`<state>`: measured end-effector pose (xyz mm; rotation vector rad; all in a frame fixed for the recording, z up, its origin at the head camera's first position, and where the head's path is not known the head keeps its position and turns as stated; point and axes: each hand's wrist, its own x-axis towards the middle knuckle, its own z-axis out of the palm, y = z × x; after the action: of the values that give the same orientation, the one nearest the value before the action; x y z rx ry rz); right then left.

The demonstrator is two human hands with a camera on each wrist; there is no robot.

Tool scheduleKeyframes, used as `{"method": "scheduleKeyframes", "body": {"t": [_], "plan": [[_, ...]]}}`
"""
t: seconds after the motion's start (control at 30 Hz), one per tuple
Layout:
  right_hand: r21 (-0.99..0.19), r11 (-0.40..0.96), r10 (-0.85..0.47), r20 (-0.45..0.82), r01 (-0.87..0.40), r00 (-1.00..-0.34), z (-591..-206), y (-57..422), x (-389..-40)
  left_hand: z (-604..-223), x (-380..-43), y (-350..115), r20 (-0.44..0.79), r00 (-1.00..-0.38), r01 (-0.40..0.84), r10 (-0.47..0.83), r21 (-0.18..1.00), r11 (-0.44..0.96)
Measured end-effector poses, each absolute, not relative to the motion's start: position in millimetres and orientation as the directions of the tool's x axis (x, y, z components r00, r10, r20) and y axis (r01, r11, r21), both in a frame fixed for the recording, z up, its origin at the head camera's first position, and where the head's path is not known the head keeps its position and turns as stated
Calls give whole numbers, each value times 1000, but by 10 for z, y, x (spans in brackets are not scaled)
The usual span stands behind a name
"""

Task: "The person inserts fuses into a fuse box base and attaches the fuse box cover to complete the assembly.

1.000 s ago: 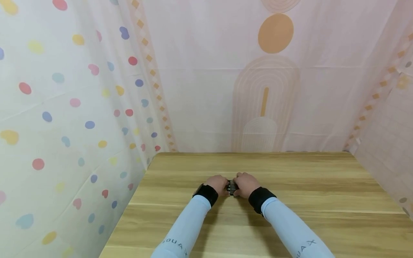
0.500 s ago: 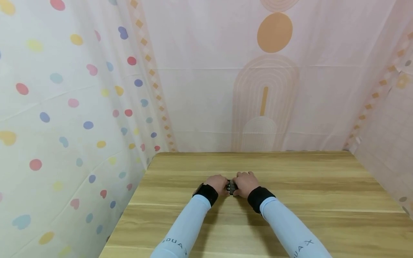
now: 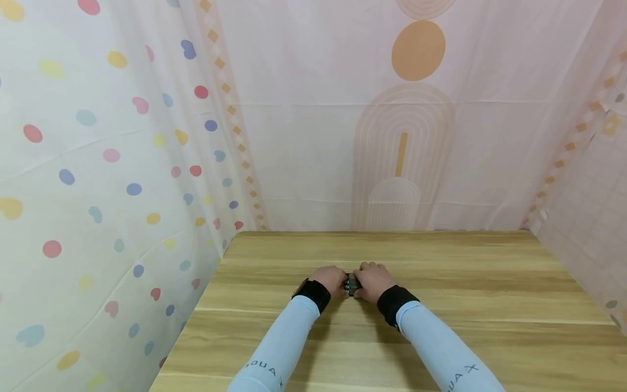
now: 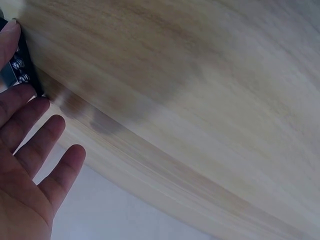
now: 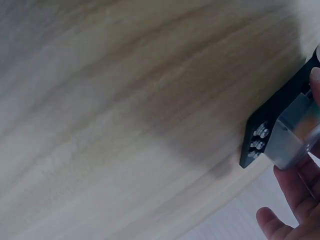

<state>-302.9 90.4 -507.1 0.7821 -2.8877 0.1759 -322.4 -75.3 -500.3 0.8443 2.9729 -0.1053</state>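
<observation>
Near the middle of the table, both hands meet at a small black block [image 3: 351,292] with several silver screw-like contacts [image 5: 260,131]. A translucent boxy cover [image 5: 284,147] sits over part of its top. My left hand [image 3: 330,279] pinches the block's left end between thumb and forefinger. In the left wrist view, that hand's other fingers [image 4: 42,142] spread away from it. From the right, my right hand [image 3: 374,280] grips the cover, with its thumb and fingers on opposite sides. Its palm and fingers hide the block's far end.
The wood-grain table [image 3: 441,348] stretches out around the hands, its back edge close to a patterned curtain [image 3: 313,163]. A dotted curtain [image 3: 122,218] hangs along the left side. Black bands [image 3: 398,302] circle both wrists above pale blue sleeves.
</observation>
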Motion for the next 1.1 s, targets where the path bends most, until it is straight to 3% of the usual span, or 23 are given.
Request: {"method": "scheduleKeyframes", "body": {"t": [0.27,0.5,0.7,1.1], "plan": [[-174,850,-476,153,-498,-866,-5108,977,-3035,-4986,-3238,-833,-86,-851,520,519,1,854],[-250,875,-398,118,-416,-910,-5072,1191,-3080,-4903,-3200,-993,-87,-897,438,433,-41,898],[-269,900,-327,105,-343,-939,-4993,1519,-3113,-4917,-3249,-1122,-18,-937,350,350,-81,933],[-304,939,-149,60,-160,-987,-4824,2310,-3107,-4845,-3330,-1449,21,-968,248,249,-23,968]]}}
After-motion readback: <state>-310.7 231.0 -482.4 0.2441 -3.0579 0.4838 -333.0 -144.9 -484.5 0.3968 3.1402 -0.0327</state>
